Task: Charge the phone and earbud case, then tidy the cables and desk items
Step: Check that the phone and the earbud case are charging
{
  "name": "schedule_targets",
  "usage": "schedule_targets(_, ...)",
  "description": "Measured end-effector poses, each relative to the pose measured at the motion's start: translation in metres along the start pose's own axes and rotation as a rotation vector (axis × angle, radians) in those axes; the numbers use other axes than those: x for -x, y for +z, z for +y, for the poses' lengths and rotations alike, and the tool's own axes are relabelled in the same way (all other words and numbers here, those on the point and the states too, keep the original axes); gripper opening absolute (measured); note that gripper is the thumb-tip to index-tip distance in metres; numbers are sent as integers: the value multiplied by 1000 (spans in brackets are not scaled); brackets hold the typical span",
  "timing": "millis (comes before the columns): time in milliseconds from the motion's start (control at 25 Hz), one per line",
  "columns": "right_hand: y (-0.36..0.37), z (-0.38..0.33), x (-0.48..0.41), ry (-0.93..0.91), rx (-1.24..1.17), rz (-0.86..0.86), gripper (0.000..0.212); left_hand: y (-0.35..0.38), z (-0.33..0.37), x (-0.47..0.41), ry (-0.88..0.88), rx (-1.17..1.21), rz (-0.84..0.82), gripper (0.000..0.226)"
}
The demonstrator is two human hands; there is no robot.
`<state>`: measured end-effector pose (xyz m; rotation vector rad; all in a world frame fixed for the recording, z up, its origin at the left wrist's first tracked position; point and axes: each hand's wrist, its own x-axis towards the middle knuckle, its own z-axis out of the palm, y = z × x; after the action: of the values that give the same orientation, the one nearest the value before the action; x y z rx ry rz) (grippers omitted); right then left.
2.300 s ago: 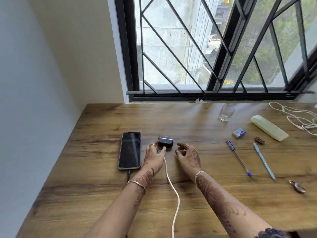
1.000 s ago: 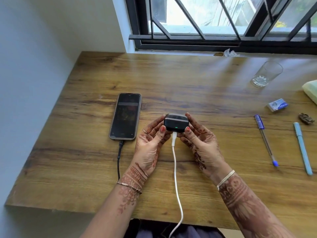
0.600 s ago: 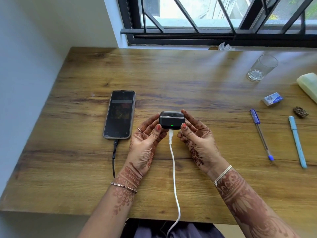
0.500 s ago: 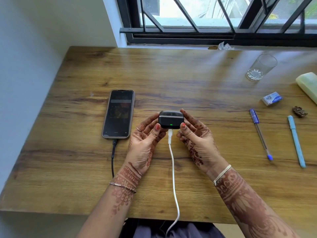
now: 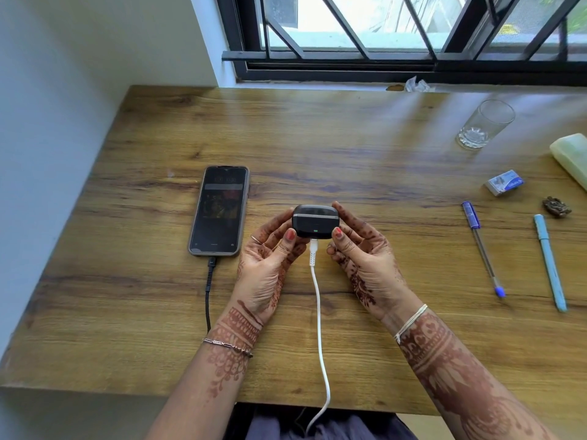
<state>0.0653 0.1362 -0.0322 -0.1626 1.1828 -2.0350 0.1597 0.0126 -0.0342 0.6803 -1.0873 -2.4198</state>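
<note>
Two hands are pinching the earbud case [image 5: 315,222] over the desk [image 5: 349,147]: left hand [image 5: 270,265] is gripping its left end, right hand [image 5: 365,262] its right end. White cable [image 5: 317,312] is sitting plugged into its near face, green LED [image 5: 315,231] glowing. Phone [image 5: 219,211] is lying flat just left of it, black cable [image 5: 208,293] attached at its near end.

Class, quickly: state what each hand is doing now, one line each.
Left hand: holding the earbud case between thumb and fingers.
Right hand: holding the same earbud case, likewise.
</note>
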Motion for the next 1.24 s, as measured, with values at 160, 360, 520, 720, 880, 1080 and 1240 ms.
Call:
schedule_targets(160,-1,0,0,1,8,2,55,2,1,0,-11,4,4,35)
schedule_targets(360,-2,1,-1,-1,11,6,55,2,1,0,-16,6,2,36)
schedule_targets(520,-2,-1,-1,-2,8,12,54,1,0,-1,-22,9,-1,35)
schedule_targets(720,-2,-2,-4,-12,87,65,46,1,2,-4,-25,-36,5,34)
schedule_targets(880,-6,-11,-11,-94,339,91,41,5,8,-16,1,-218,50,30)
schedule_targets(1080,-16,-11,-35,-217,699,116,37,8,12,-37,51,-425,85,26)
schedule_targets(1240,-23,-2,-54,-341,1074,169,36,10,11,-45,49,-464,132,28)
